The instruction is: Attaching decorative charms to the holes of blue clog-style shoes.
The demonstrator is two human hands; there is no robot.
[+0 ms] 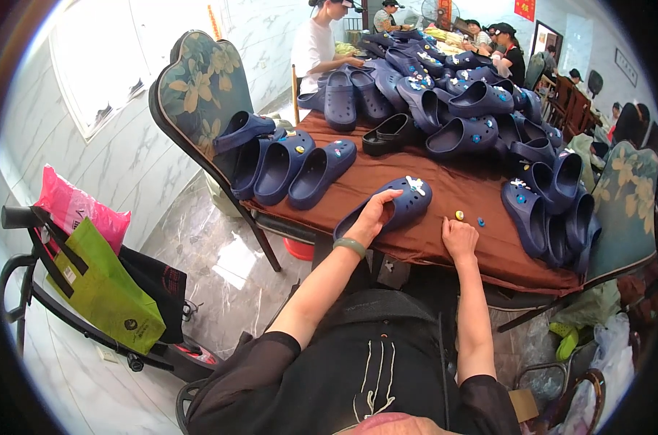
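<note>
A navy clog (414,206) with holes in its upper lies near the front edge of the brown-covered table (445,190). My left hand (372,216), a pale green bangle on its wrist, grips it by the side, the thumb on top. A white charm (416,185) sits on the clog's toe. To the right of it, my right hand (460,239) rests low over the cloth with its fingers curled in; whatever they may hold is hidden. Just beyond those fingers lie a small yellow-and-white charm (459,215) and a small blue charm (481,222).
Several navy clogs (321,174) stand at the left edge, and others (539,210) at the right. A large heap of clogs (474,101) covers the far part. Chairs flank the table. Bags (111,283) hang at far left. A person in white (318,43) works across the table.
</note>
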